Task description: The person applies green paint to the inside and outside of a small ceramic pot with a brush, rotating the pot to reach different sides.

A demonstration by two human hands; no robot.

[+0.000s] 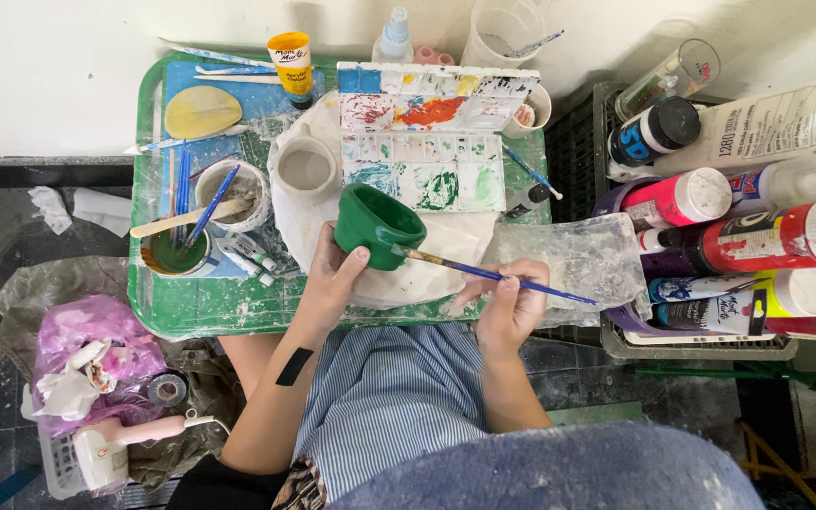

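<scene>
Dark, paint-flecked floor shows around a low green tray (pixel 238 316) set against a pale wall. Landmark: the green cup (pixel 377 225), tipped on its side near the middle of the tray, over a white cloth (pixel 446 247).

Left hand (pixel 332 276) sits just below the cup, thumb and fingers clamped on its rim and wall. Right hand (pixel 512 304) is to the cup's right, fingers pinched together on a blue-handled brush (pixel 484 273); the brush tip touches the cup's outer wall. Inside of the cup is in shadow, contents hard to make out.

Above the cup: a white palette (pixel 427 132) smeared red, blue and green, and a plain grey cup (pixel 306 168) beside it. Left of the cup: a jar (pixel 174 253) of murky water with brushes. Right of it: crumpled clear plastic (pixel 578 255), then a crate of paint bottles (pixel 767 236), cut off by the frame edge. Far lower left: a pink bag (pixel 87 349) of scraps. The person's lap hides the tray's near edge.
</scene>
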